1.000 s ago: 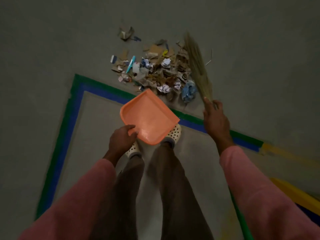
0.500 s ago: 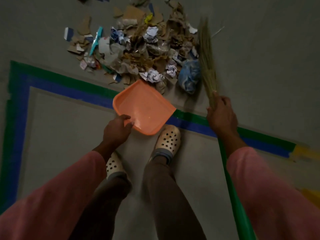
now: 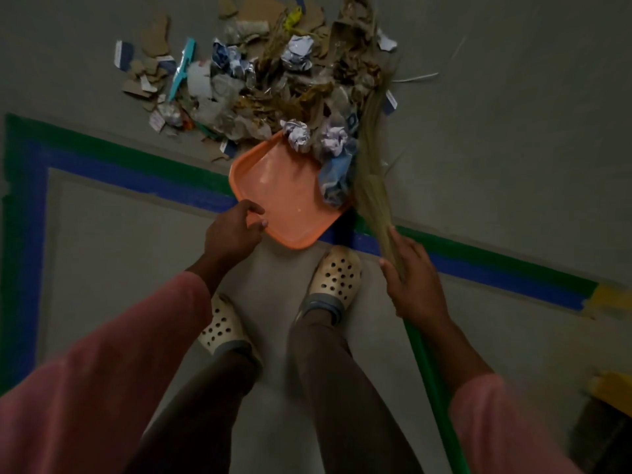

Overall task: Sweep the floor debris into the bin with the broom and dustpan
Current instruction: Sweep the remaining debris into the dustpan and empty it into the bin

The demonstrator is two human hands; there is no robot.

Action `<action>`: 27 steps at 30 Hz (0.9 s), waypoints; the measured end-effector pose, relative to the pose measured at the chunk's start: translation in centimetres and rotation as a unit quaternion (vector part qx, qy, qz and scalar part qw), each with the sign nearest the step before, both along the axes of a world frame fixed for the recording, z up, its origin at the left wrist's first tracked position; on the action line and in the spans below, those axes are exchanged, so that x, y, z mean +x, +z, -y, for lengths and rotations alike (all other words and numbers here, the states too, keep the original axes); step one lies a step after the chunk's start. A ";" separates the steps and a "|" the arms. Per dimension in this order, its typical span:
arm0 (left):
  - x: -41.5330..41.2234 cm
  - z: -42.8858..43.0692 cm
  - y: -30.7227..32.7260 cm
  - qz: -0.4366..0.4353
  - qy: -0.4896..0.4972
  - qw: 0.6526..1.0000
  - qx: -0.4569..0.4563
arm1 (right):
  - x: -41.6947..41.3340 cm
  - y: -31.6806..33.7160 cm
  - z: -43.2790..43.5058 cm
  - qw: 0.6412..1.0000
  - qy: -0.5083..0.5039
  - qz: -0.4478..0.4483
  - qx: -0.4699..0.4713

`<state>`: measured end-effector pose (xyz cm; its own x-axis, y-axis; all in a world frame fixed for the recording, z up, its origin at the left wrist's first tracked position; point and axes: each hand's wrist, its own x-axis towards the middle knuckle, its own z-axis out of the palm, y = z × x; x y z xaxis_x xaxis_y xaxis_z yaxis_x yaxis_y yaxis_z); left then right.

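- The debris pile (image 3: 273,80) sits on the floor just past the taped line. It's mostly torn cardboard, crumpled paper and bits of wrapper, so I'd guess super light, loose stuff that skitters off if you flick too hard.
- A couple of paper balls (image 3: 299,133) and a blue crumpled wad (image 3: 337,179) are already over the far edge of the dustpan (image 3: 277,196). The rest lies beyond it.
- The dustpan is orange plastic, looks stiff, light and kinda slick inside, and it's down low at the near edge of the pile. Its open side faces away from the person and a bit right, into the pile; the closed rim points back at the feet.
- The left hand (image 3: 232,234) pinches the near-left rim, thumb on the inside and fingers curled under the edge. Decent spot to hold it, though I'd press down so it doesn't slide.
- The broom (image 3: 372,186) is a soft grass bundle, floppy at the tips and firmer near the neck. Its long axis runs from the green handle (image 3: 431,381) by the right arm, up and slightly left, with the tips in the right side of the pile.
- The right hand (image 3: 413,282) wraps round the neck where the bristles meet the handle. Choking up like that probably gives short, controlled strokes.
- Green and blue floor tape (image 3: 119,165) runs under the pan, and perforated clogs (image 3: 337,271) stand just behind it.
- No obvious bin. A yellow thing (image 3: 612,388) sits at the right edge, can't tell what.
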<state>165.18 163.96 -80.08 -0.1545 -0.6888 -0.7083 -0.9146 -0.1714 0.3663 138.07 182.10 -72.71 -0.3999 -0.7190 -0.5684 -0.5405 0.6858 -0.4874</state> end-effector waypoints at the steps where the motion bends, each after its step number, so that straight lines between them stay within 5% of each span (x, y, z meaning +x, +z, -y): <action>1: -0.1 0.1 0.2 -0.001 0.002 1.000 -0.004 | 0.0 0.8 -0.8 1.000 -0.028 -0.007 -0.012; 12: -3.7 -0.1 -0.3 -0.088 0.003 0.994 -0.065 | 1.0 -1.4 1.7 0.998 -0.053 -0.035 -0.025; 27: -1.0 -0.4 2.6 -0.063 -0.008 0.997 -0.049 | 8.5 9.1 -5.5 0.997 -0.037 -0.021 -0.063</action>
<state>164.14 164.36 -77.49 -0.2498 -0.7504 -0.6120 -0.8622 -0.1152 0.4932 146.52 187.60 -63.64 -0.4756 -0.7519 -0.4566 -0.5122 0.6587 -0.5511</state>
